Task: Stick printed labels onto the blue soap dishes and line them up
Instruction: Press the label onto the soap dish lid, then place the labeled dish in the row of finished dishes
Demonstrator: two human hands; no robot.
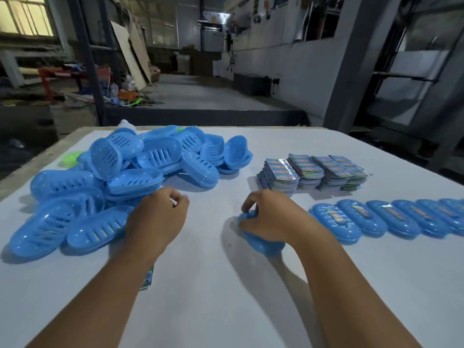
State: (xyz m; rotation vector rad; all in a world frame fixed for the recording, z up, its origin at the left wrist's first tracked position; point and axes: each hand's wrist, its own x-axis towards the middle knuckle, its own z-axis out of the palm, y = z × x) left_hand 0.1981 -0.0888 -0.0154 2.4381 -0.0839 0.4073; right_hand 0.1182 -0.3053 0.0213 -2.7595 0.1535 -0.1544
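- The right hand (268, 219) presses down on one blue soap dish (263, 241) on the white table (226, 297), with its fingers curled over the far end.
- This dish sits just left of the row of labelled dishes (391, 217), but apart from it.
- The hand hides the dish top, so I cannot tell if a label is on it.
- If the hand pushes too fast, the dish may bump the row and knock it crooked.
- If the label is not rubbed flat, a corner may lift.
- The left hand (160, 214) is loosely curled beside the pile of plain dishes (113, 177), and I cannot tell if it pinches anything.
- A grab there may make the heap slide.
- A strip of labels (148, 280) peeks out under the left arm, and the arm may drag it.
- The label stacks (313, 172) sit behind the right hand.
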